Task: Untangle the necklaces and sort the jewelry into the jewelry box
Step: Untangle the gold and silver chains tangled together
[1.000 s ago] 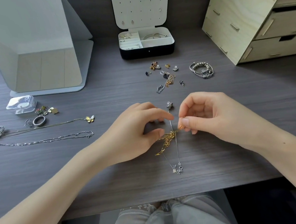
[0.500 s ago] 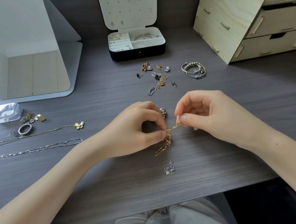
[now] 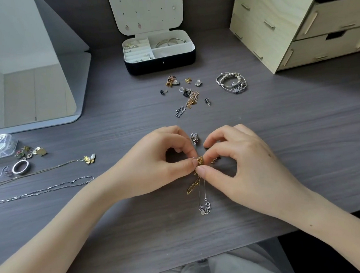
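— Where's the tangled bundle of gold and silver necklace chains (image 3: 193, 185)?
— Centre frame, on the grey wood-grain worktop (image 3: 290, 129); left hand (image 3: 155, 165) and right hand (image 3: 246, 166) each pinch its knot, fingers (image 3: 212, 172) curled.

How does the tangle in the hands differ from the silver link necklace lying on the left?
The tangle is bunched, gold and thin silver strands knotted together; the silver link necklace lies stretched out, silver only. The left hand and right hand pinch the tangle; the silver link necklace lies untouched on the table. Both are outside the jewelry box.
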Demonstrator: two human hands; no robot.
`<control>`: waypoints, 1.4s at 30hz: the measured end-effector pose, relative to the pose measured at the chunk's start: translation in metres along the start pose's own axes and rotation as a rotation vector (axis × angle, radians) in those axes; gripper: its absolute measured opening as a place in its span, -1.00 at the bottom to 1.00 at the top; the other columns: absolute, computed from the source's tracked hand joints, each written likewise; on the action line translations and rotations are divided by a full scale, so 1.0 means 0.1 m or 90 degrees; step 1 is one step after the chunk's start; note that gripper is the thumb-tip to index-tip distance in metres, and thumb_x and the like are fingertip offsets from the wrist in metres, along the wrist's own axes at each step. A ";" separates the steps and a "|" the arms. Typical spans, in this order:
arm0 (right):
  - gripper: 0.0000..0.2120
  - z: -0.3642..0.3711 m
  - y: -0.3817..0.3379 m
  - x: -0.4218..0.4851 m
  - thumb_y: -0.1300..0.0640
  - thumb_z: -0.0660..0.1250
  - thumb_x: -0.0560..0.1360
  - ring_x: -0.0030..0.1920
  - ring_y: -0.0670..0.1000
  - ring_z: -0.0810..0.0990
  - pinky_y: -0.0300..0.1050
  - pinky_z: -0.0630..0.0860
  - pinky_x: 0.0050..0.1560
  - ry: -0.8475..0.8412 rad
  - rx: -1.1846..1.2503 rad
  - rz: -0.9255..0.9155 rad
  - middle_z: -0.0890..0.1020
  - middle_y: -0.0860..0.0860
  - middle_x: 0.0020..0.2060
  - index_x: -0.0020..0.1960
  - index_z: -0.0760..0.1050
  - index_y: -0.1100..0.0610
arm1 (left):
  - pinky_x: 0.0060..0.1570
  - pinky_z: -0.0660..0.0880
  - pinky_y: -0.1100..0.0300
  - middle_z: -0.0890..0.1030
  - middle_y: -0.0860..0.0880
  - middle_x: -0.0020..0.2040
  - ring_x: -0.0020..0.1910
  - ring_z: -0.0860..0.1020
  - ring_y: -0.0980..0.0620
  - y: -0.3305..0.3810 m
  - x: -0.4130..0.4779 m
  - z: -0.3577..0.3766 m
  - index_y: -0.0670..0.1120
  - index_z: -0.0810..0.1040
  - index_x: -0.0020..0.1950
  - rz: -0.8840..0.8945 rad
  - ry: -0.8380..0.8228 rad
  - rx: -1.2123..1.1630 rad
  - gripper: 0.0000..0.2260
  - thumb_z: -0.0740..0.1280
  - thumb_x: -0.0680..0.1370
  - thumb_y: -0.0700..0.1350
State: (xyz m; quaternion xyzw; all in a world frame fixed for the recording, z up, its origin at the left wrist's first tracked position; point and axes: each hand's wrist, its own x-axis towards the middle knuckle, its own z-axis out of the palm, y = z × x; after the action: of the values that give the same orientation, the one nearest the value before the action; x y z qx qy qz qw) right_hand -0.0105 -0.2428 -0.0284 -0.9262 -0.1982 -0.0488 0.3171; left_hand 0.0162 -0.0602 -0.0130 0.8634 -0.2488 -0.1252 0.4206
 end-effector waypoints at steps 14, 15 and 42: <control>-0.91 -0.22 0.11 0.01 -0.10 0.34 0.29 -0.15 -0.11 0.49 -0.38 0.30 -0.16 -0.047 0.123 0.074 0.63 -0.15 -0.27 -0.35 0.55 -0.13 | -0.05 0.31 0.49 0.52 0.16 -0.09 -0.02 0.49 0.15 -0.11 -0.02 -0.07 0.09 0.58 -0.19 0.042 -0.042 0.051 -0.85 0.29 0.40 0.12; -0.90 -0.24 0.12 0.01 -0.11 0.35 0.30 -0.16 -0.11 0.48 -0.38 0.30 -0.16 -0.045 0.122 0.081 0.62 -0.15 -0.27 -0.36 0.53 -0.14 | -0.05 0.31 0.49 0.52 0.16 -0.09 -0.02 0.50 0.16 -0.12 -0.02 -0.07 0.10 0.58 -0.19 0.046 -0.044 0.053 -0.86 0.29 0.40 0.12; -0.84 -0.24 0.12 -0.01 0.23 0.26 0.29 -0.43 -0.08 0.40 -0.22 0.37 -0.34 0.010 -0.116 -0.021 0.41 -0.14 -0.46 -0.27 0.56 0.01 | -0.13 0.31 0.43 0.52 0.12 -0.18 -0.12 0.44 0.13 -0.06 0.10 0.09 0.11 0.54 -0.24 0.025 0.054 0.077 -0.89 0.30 0.38 0.11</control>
State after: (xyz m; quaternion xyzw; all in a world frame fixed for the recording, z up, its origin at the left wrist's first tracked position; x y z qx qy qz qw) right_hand -0.0061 -0.2664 -0.0166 -0.9474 -0.2054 -0.0789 0.2325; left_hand 0.0229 -0.0685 -0.0235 0.8866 -0.2547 -0.0650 0.3805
